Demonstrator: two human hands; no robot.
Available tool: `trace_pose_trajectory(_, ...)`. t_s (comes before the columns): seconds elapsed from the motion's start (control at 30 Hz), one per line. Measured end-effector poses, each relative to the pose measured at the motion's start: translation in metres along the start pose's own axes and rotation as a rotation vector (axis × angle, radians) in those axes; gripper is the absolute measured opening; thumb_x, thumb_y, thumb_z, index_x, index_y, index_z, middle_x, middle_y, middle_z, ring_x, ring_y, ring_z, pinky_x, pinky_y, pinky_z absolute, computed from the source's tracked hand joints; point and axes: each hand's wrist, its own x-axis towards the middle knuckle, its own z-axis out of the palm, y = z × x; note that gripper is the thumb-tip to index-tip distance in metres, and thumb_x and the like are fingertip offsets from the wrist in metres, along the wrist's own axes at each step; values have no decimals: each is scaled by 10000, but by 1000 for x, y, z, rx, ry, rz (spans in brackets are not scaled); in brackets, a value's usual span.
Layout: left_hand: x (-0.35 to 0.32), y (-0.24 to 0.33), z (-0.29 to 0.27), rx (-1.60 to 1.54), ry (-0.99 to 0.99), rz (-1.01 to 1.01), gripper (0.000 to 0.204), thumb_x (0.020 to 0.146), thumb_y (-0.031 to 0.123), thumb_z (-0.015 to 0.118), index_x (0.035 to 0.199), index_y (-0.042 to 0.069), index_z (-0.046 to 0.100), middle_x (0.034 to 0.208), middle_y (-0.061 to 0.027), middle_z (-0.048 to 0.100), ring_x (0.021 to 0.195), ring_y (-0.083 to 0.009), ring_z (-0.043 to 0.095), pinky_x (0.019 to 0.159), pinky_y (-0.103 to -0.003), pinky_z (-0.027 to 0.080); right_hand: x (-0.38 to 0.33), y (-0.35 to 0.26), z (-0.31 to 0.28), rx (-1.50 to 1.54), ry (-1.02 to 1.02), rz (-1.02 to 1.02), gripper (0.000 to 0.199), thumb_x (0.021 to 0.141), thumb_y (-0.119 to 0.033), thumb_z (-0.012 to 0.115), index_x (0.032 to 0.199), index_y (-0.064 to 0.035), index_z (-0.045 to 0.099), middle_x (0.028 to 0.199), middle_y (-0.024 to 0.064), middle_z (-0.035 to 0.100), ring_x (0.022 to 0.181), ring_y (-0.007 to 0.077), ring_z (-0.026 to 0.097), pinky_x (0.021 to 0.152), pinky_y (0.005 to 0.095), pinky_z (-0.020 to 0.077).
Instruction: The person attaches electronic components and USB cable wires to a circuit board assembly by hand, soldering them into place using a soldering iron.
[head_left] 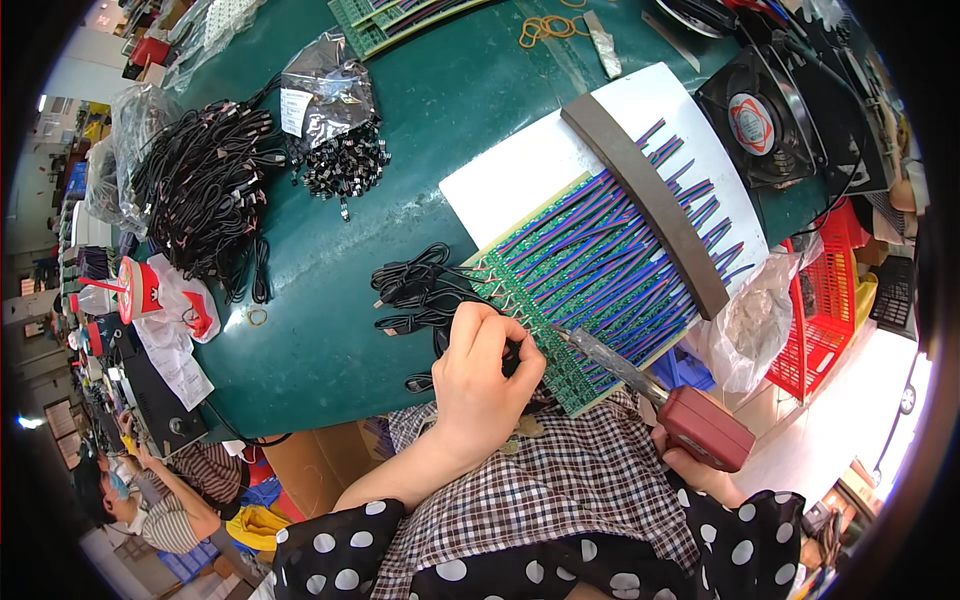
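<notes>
1. Dark green tabletop (pixel 325 355) bears one green rectangular circuit-board panel (pixel 525 300); one long dark-grey bar (pixel 645 205) crosses it.
2. Left hand (pixel 487 380), nearer to the panel's left edge, has thumb and forefinger together; what they pinch, I cannot tell.
3. Right hand (pixel 700 468), below the panel, grips one maroon-handled tool with grey shaft (pixel 705 428). Its axis slants up-left over the panel, tip just right of the left fingertips.

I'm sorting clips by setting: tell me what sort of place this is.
Probably an electronics assembly workshop, judging by the circuit boards, the heap of black cables and the red-handled tool.
</notes>
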Motion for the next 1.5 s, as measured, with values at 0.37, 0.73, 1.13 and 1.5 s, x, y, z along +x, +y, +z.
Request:
trace_pose_trajectory(0.37,-1,3,-10,-142,-82,-26,106,737,-40,676,800,14,609,807,-27,527,587,-64,485,507,-188,398,4,-10,1,111,14,43,477,684,-282,770,1019,12,601,659,4,578,573,123,560,570,235,431)
trace_pose_trajectory(0.73,2,4,-10,-11,-137,43,121,717,-24,664,808,36,612,797,-40,535,589,-118,501,513,-234,415,2,-9,4,106,86,-43,465,686,-270,771,1022,9,608,699,20,589,568,116,562,560,232,430)
trace_pose_trajectory(1.13,11,9,-19,98,-267,132,108,739,-4,666,819,20,597,800,-71,577,606,-184,575,527,-277,458,5,-16,-1,112,48,-19,397,692,-258,765,985,-29,626,706,11,597,576,114,574,564,229,437)
trace_pose_trajectory(1.5,8,12,-14,76,-236,69,120,721,-27,641,799,15,559,764,-81,545,639,-216,572,571,-304,479,1,7,-5,73,-2,-96,660,709,-264,767,1217,54,493,857,86,668,647,161,631,622,255,486)
